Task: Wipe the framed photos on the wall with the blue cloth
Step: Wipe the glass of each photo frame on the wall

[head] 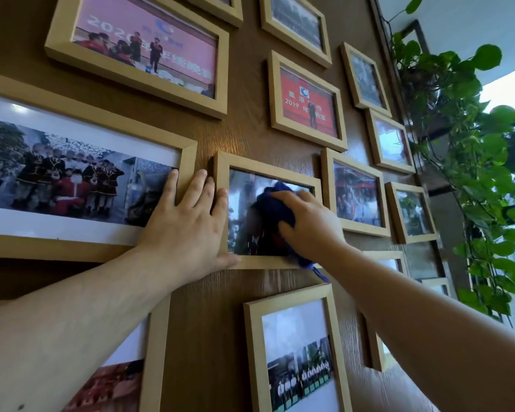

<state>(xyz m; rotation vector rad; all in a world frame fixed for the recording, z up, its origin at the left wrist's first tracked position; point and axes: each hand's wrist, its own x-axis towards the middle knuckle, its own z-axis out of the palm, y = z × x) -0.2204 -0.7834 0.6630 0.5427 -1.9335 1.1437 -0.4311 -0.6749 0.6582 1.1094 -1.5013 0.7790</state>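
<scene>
A small light-wood framed photo hangs at the middle of the brown wall. My right hand presses a bunched blue cloth flat against its glass, covering the right half of the picture; a corner of the cloth dangles below the frame. My left hand lies flat with fingers spread over this frame's left edge and the right end of the wide framed group photo beside it, thumb under the small frame's lower left corner.
Several more wooden framed photos cover the wall: a pink one upper left, a red one above, smaller ones to the right, a tall one below. A green trailing plant hangs at the right beside a window.
</scene>
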